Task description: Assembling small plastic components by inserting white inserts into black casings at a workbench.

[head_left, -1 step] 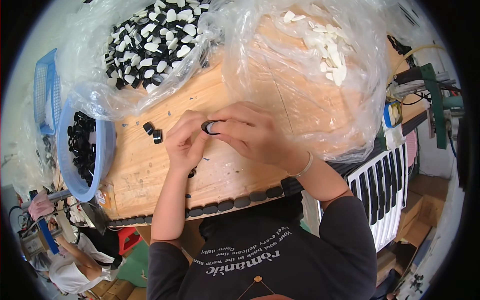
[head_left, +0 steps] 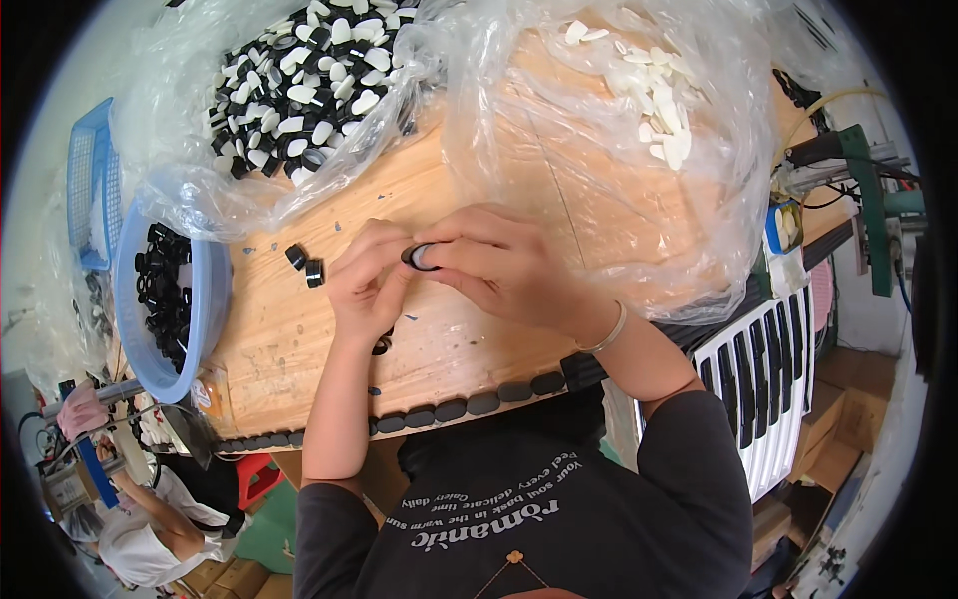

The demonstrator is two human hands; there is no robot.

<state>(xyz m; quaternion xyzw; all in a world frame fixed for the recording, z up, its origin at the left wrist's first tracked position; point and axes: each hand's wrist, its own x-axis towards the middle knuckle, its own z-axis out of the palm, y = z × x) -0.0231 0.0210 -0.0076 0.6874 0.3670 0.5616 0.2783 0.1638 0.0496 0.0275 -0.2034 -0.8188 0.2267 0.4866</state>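
Note:
Over the middle of the table my left hand and my right hand meet at a small round black cap. Its open side shows a pale inside; whether that is a separate white liner I cannot tell. Fingers of both hands pinch the cap's rim from either side. Two short black caps lie on the wood to the left of my left hand. Beside my left wrist a black ring-shaped piece is partly hidden.
A blue basket of black caps stands at the left. Clear plastic sheeting spreads across the back, with piled black-and-white pieces and white oval pieces. Dark pads line the table's front edge. A white slotted rack stands right.
My left hand and forearm have shifted very slightly, so a little more of the black ring-shaped piece shows. Both hands keep their pinch on the cap.

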